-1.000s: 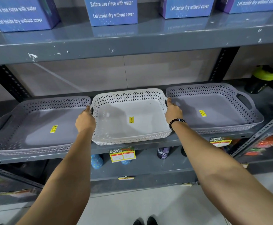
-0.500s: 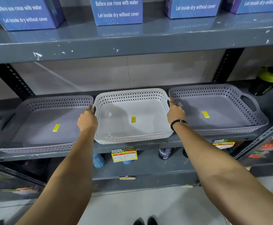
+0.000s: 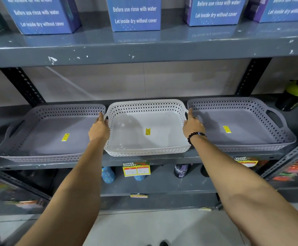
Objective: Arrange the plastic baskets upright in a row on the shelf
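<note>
Three shallow perforated plastic baskets lie flat, side by side, on the grey middle shelf (image 3: 151,159). The white basket (image 3: 162,139) is in the centre, a grey basket (image 3: 43,139) to its left and another grey basket (image 3: 247,125) to its right. Each has a yellow sticker inside. My left hand (image 3: 98,129) grips the white basket's left handle. My right hand (image 3: 193,126), with a dark bead bracelet on the wrist, grips its right handle. The fingers are partly hidden behind the basket's sides.
Blue printed boxes (image 3: 135,14) stand on the upper shelf (image 3: 144,52). A black bottle with a lime-green lid (image 3: 294,95) stands at the right end of the middle shelf. Bottles and a price tag (image 3: 136,169) sit below. Black slotted uprights (image 3: 23,86) frame the bay.
The view has shifted slightly, so the shelf sits a little lower and to the right in the frame. Both hands stay on the white basket's handles; the basket looks nudged slightly back.
</note>
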`<state>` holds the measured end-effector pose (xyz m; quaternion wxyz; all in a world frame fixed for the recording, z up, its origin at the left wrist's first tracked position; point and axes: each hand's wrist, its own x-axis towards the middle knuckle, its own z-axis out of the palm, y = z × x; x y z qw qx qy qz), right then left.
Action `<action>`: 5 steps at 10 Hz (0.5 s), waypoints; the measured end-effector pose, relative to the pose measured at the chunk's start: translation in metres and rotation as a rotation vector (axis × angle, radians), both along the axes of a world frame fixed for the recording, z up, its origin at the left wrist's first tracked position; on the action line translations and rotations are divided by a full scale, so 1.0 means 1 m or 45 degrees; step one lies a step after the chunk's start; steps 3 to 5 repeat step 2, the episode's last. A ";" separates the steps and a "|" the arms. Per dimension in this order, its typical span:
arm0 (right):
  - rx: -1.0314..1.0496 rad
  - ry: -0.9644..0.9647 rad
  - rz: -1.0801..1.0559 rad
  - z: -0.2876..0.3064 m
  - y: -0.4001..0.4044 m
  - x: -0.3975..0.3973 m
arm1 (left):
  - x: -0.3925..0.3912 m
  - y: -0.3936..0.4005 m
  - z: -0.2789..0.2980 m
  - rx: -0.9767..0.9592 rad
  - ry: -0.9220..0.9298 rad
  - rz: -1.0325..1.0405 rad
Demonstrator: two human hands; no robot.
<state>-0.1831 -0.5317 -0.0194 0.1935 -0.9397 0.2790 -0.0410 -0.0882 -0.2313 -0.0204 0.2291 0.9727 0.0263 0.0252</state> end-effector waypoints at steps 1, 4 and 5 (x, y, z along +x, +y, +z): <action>-0.043 -0.007 -0.003 0.004 0.005 -0.007 | -0.011 0.000 0.005 -0.061 -0.001 0.002; -0.180 -0.135 0.036 0.014 0.020 -0.016 | -0.027 -0.001 0.014 -0.088 -0.185 -0.061; -0.180 -0.135 0.036 0.014 0.020 -0.016 | -0.027 -0.001 0.014 -0.088 -0.185 -0.061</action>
